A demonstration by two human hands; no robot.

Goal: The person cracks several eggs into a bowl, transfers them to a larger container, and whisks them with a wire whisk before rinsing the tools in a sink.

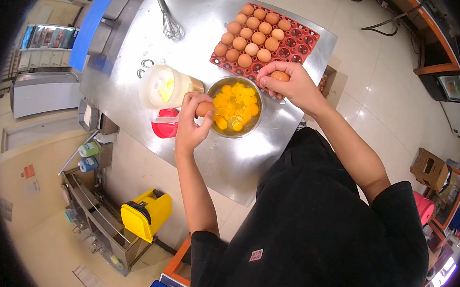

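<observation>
My left hand [192, 124] grips a brown egg [205, 109] at the left rim of a round metal bowl [260, 116]. Inside the bowl lie many raw egg yolks [236, 103] in clear egg white. Another brown egg [280, 76] is held in the fingers of my right hand [289, 82], to the upper right of the bowl. My fingers partly cover both eggs, so I cannot tell whether either shell is cracked. Beyond the right hand, a red egg tray [304, 40] carries rows of brown eggs [252, 22], with bare cups along its right side.
A wire whisk [170, 23] lies at the far side of the steel table [202, 11]. Left of the bowl stand a translucent plastic jug [151, 87] with pale contents and a red container [165, 129]. A yellow bin [149, 213] is on the floor at left.
</observation>
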